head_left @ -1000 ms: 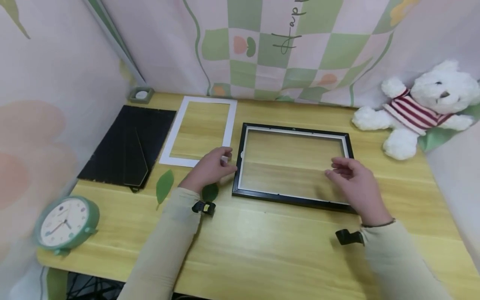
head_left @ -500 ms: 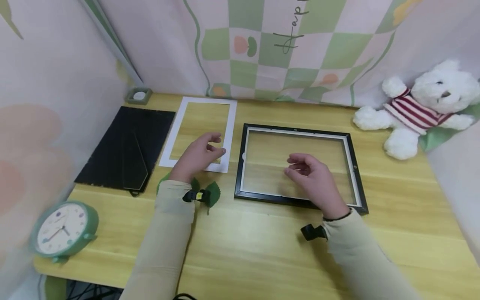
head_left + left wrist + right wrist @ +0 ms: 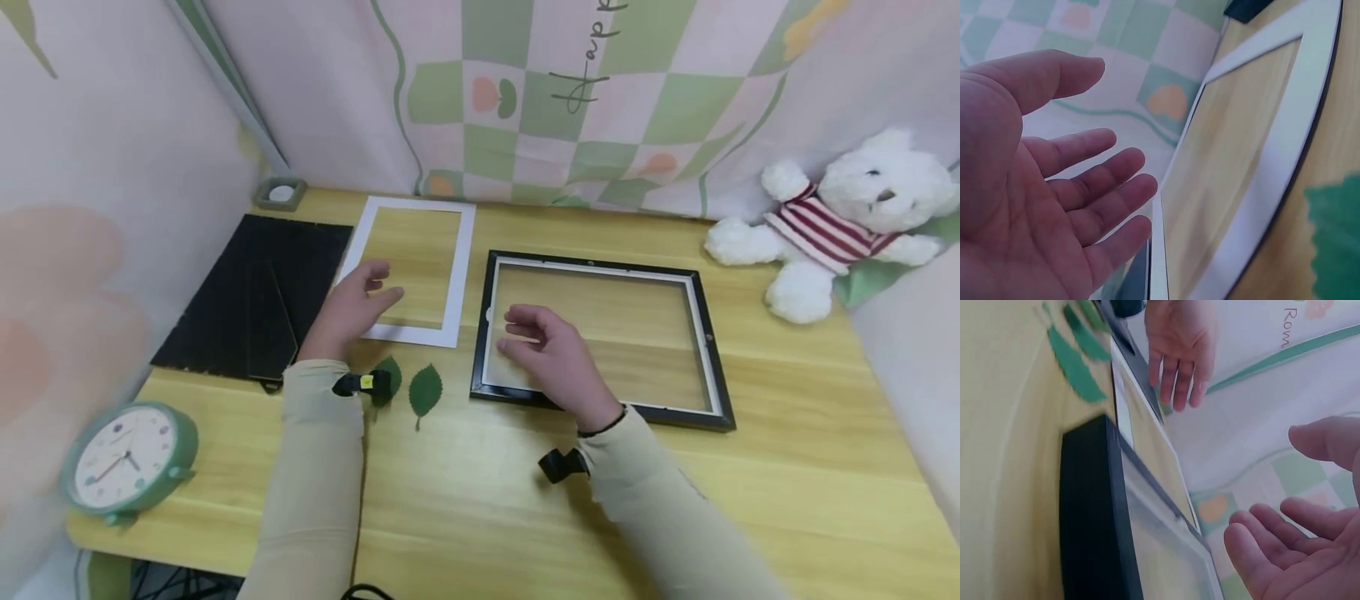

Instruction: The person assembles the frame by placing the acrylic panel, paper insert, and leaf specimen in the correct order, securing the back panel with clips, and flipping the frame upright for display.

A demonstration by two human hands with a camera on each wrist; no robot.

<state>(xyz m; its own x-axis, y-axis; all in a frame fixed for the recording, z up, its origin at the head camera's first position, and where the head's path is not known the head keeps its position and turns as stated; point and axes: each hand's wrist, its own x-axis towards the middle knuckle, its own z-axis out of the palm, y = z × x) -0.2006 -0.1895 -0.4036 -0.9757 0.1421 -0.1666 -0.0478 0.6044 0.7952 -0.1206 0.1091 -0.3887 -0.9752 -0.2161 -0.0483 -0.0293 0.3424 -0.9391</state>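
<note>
My left hand [image 3: 348, 308] hovers over the left side of a white photo mat [image 3: 450, 279], its fingers relaxed and holding nothing; the left wrist view shows the bare palm. My right hand [image 3: 553, 358] is above the left part of a black picture frame [image 3: 600, 265], fingers loosely bent with nothing between them. The frame lies flat, a white inner edge around its opening. Two green leaves show between the hands: one leaf [image 3: 426, 390] in full, another leaf [image 3: 390, 375] partly behind the left wrist camera. Left of the mat lies a black backing board [image 3: 217, 292] with a stand.
A green alarm clock [image 3: 129, 458] stands near the table's front left edge. At the right back sits a white teddy bear [image 3: 840, 217] in a striped shirt. A small grey-green box [image 3: 281, 193] is in the back left corner, by the curtain [image 3: 555, 100].
Both hands have moved left: the left from beside the picture frame to the mat, the right from the frame's right side to its left part. The leaves are more uncovered.
</note>
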